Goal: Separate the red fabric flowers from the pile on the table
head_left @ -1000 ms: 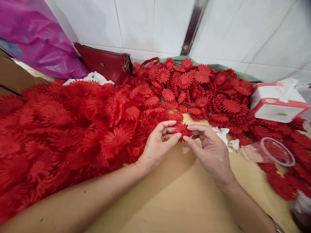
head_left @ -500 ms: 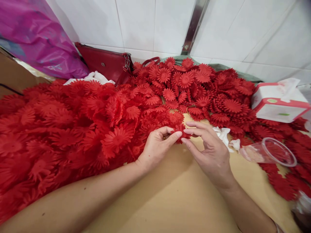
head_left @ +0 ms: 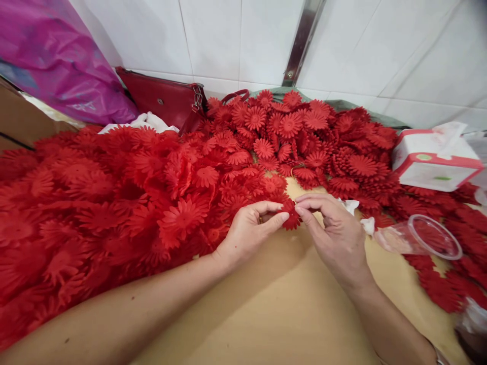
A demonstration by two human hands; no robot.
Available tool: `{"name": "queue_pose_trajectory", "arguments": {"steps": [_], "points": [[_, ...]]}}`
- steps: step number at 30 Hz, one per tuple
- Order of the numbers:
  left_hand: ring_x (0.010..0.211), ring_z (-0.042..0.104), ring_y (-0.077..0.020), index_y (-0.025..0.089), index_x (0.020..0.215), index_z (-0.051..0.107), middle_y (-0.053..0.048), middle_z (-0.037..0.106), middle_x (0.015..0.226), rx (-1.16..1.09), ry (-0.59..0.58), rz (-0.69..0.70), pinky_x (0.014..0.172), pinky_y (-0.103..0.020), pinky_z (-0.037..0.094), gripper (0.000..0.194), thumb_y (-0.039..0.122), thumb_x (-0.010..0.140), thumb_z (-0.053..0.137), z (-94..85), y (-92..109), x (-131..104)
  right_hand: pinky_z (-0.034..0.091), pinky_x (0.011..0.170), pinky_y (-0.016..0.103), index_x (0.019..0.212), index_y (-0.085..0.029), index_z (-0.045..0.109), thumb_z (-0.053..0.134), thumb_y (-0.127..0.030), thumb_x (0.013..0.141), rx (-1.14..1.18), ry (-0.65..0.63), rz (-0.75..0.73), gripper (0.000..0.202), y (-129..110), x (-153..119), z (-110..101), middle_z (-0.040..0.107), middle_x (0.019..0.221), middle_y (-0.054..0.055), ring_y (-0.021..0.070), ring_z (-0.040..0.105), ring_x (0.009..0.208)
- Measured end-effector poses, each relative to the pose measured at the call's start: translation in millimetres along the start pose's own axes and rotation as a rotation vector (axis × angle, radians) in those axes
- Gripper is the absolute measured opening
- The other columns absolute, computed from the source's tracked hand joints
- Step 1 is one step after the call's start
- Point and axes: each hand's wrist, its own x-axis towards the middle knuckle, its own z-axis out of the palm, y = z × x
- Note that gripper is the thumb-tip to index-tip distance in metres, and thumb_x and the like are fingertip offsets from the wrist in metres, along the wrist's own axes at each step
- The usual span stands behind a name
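A small red artificial flower piece (head_left: 291, 214) with many petals is held up between my two hands, over the table. My left hand (head_left: 253, 228) pinches its left edge between thumb and forefinger. On the opposite side, my right hand (head_left: 335, 233) has thumb and fingertips closed on the right edge of the petals. Larger bright red flower pieces (head_left: 184, 218) lie heaped to the left, close by my left hand. Behind the hands rises a pile of smaller, darker red flower pieces (head_left: 291, 124).
Beyond my right hand lie a clear plastic cup (head_left: 395, 241) on its side and crumpled white tissue (head_left: 367, 225). A tissue box (head_left: 437, 159) stands back right. A red handbag (head_left: 163, 99) and a purple plastic bag (head_left: 76, 66) sit against the tiled wall (head_left: 213, 35).
My right hand's fingers have closed from a spread pose onto the flower piece's right edge. The flower piece now faces me more, showing its petals. My left hand keeps its pinch.
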Motion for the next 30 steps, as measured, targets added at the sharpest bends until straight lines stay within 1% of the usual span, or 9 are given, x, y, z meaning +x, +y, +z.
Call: {"name": "queue_pose_trajectory", "arguments": {"steps": [2,4,7,11,14,19,22,26,30], "points": [[0.071,0.058,-0.0111,0.014,0.082,0.073,-0.001,0.07,0.078,0.011,0.025,0.01,0.072,-0.024,0.047,0.017,0.031,0.081,0.078,-0.4,0.1,0.5,0.054,0.095,0.043,0.096,-0.026,0.069,0.064,-0.026,0.096,-0.003,0.016,-0.015,0.005,-2.5,0.0,-0.3,0.072,0.105,0.006,0.022,0.068,0.101],[0.07,0.058,-0.0113,0.014,0.078,0.072,-0.001,0.07,0.075,0.015,0.036,0.012,0.071,-0.024,0.048,0.022,0.035,0.083,0.076,-1.0,1.6,0.7,0.053,0.099,0.046,0.103,-0.027,0.069,0.068,-0.027,0.093,-0.026,0.025,-0.047,0.01,-6.3,-0.6,-0.3,0.07,0.112,0.008,0.0241,0.066,0.108],[0.074,0.062,-0.0128,0.014,0.081,0.074,-0.003,0.073,0.08,-0.012,0.008,0.015,0.076,-0.025,0.05,0.025,0.038,0.085,0.074,-1.7,3.9,0.2,0.051,0.102,0.048,0.106,-0.028,0.071,0.071,-0.027,0.092,-0.084,0.002,-0.096,0.014,-10.1,-1.5,0.0,0.068,0.118,0.009,0.0255,0.064,0.113],[0.08,0.066,-0.015,0.016,0.09,0.078,-0.004,0.077,0.09,-0.017,-0.061,0.005,0.081,-0.028,0.052,0.023,0.038,0.085,0.075,-2.3,3.3,-0.9,0.053,0.099,0.047,0.102,-0.028,0.074,0.067,-0.023,0.094,-0.086,-0.005,-0.075,0.012,-8.6,-1.4,-0.7,0.069,0.113,0.007,0.0239,0.066,0.108],[0.083,0.067,-0.0162,0.017,0.095,0.079,-0.005,0.077,0.093,0.013,-0.079,0.019,0.084,-0.029,0.053,0.022,0.036,0.085,0.076,-3.2,1.2,-1.0,0.054,0.097,0.046,0.099,-0.027,0.074,0.066,-0.022,0.094,-0.083,-0.002,-0.074,0.011,-6.3,-0.5,-1.7,0.071,0.109,0.007,0.0231,0.068,0.104],[0.092,0.068,-0.0179,0.016,0.102,0.079,-0.006,0.079,0.101,0.043,-0.099,0.07,0.092,-0.031,0.053,0.022,0.032,0.091,0.069,-4.7,-0.4,0.5,0.054,0.097,0.046,0.105,-0.026,0.074,0.066,-0.023,0.094,-0.063,-0.037,-0.069,0.014,-5.0,0.2,-1.8,0.073,0.109,0.007,0.0236,0.068,0.106],[0.092,0.068,-0.0172,0.016,0.102,0.078,-0.006,0.078,0.101,0.035,-0.099,0.079,0.092,-0.03,0.053,0.02,0.029,0.091,0.068,-4.7,-1.8,1.5,0.055,0.097,0.046,0.107,-0.026,0.073,0.069,-0.024,0.092,-0.067,-0.042,-0.069,0.016,-5.4,-0.1,-0.9,0.073,0.111,0.008,0.024,0.069,0.106],[0.09,0.068,-0.0177,0.016,0.099,0.078,-0.006,0.078,0.098,0.046,-0.083,0.075,0.09,-0.031,0.053,0.02,0.031,0.091,0.069,-4.6,-4.9,2.2,0.055,0.096,0.047,0.106,-0.027,0.073,0.07,-0.024,0.091,-0.105,-0.013,-0.098,0.015,-5.5,-1.5,0.5,0.074,0.109,0.007,0.0242,0.069,0.105],[0.094,0.069,-0.018,0.016,0.102,0.078,-0.007,0.078,0.101,0.023,-0.103,0.065,0.094,-0.031,0.053,0.021,0.031,0.09,0.07,-4.2,-6.9,1.7,0.056,0.094,0.048,0.104,-0.027,0.073,0.07,-0.023,0.091,-0.128,-0.009,-0.118,0.013,-4.5,-2.9,0.6,0.074,0.107,0.006,0.0246,0.07,0.103]]}}
